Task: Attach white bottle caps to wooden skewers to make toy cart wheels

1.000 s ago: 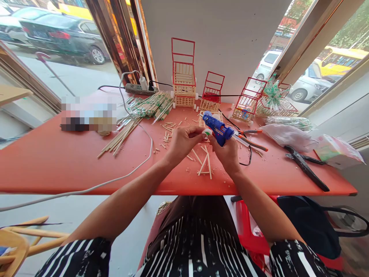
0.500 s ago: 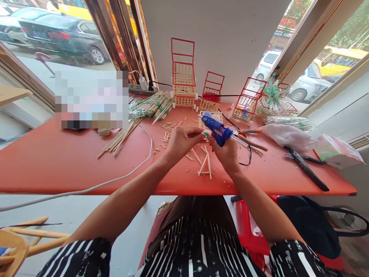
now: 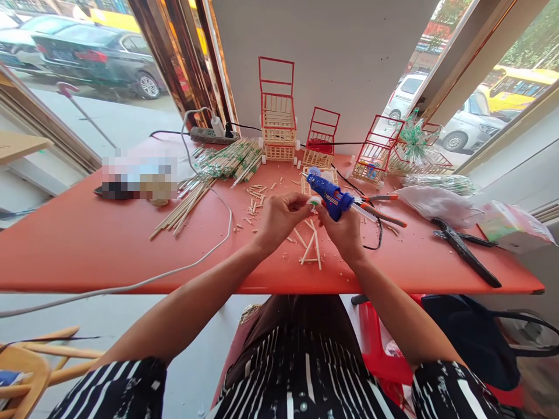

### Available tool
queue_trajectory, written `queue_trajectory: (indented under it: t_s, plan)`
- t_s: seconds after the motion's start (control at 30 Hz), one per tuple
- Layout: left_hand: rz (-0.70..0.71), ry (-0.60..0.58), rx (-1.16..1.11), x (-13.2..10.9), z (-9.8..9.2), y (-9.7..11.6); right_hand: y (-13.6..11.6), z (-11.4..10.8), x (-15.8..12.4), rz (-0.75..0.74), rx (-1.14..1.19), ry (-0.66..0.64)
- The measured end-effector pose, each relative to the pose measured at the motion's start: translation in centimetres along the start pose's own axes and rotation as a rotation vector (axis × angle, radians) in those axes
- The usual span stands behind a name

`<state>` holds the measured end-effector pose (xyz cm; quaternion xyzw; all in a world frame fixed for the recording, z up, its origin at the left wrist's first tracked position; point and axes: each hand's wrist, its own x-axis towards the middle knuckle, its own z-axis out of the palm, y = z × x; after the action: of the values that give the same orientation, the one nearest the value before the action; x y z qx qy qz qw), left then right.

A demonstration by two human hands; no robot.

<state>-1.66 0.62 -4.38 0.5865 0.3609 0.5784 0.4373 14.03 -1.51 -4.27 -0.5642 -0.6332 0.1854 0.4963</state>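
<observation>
My left hand (image 3: pixel 282 220) pinches a small white bottle cap (image 3: pixel 313 200) with some green on it between thumb and fingers. My right hand (image 3: pixel 346 235) is wrapped round a blue glue gun (image 3: pixel 324 189), whose nozzle points up and to the left; a clear glue stick (image 3: pixel 365 212) juts from its back end. The right thumb and fingertip reach the cap's right side. Several thin wooden sticks (image 3: pixel 308 249) lie on the red table (image 3: pixel 196 244) below my hands. Behind the glue gun, a small stick frame (image 3: pixel 307 181) with round caps is partly hidden.
Stick-built carts with red handles, one tall (image 3: pixel 278 125) and one smaller (image 3: pixel 321 139), stand along the wall. Orange-handled pliers (image 3: pixel 386 217) and a black tool (image 3: pixel 467 251) lie at right. Bundled sticks (image 3: pixel 236 160), a power strip (image 3: pixel 209 137) and a white cable (image 3: pixel 192 265) are at left.
Both hands, the cap and the glue gun stay almost in place. The view has shifted slightly, and more of the power strip and white cable shows at left.
</observation>
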Motion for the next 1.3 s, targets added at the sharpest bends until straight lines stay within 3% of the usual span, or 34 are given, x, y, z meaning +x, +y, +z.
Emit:
queue_trajectory:
  t_s: [0.2, 0.8, 1.03, 1.3]
  plan:
    - [-0.110, -0.101, -0.212, 0.6, -0.6, -0.5, 0.0, -0.2, 0.1, -0.003, -0.018, 0.007]
    - [-0.019, 0.047, -0.032, -0.3, 0.5, -0.1, -0.4, -0.2, -0.2, -0.002, 0.022, -0.003]
    - [-0.096, -0.074, -0.177, 0.3, -0.2, -0.3, -0.1, -0.2, 0.0, -0.009, -0.027, -0.005]
    - [-0.054, -0.042, -0.113, 0.3, -0.3, -1.0, -0.5, -0.3, -0.1, -0.013, 0.016, 0.000]
